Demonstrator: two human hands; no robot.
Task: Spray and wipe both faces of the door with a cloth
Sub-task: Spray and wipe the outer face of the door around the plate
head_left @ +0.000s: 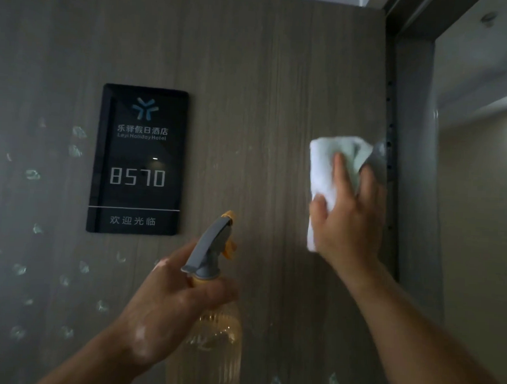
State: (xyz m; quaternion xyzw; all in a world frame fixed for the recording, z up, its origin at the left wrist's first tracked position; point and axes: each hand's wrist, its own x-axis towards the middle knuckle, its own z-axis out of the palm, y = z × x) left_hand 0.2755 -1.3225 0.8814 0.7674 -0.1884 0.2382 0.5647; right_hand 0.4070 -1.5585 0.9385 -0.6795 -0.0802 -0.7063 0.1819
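The right hand (347, 213) presses the white cloth (324, 171) flat on the door (266, 76), center right of the frame; the left hand (169, 304) grips the spray bottle (208, 329). I think it is best to wipe with even, overlapping strokes toward the droplets (32, 175) at left.

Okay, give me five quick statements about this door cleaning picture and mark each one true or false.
1. The right hand presses a white cloth against the door. True.
2. The left hand holds a sponge. False: it grips a spray bottle that has a grey and orange trigger head.
3. The black plate on the door reads 8570. True.
4. The cloth covers the plate. False: the cloth sits near the door's right edge, well apart from the plate.
5. Spray blobs dot the door to the left of the plate. True.
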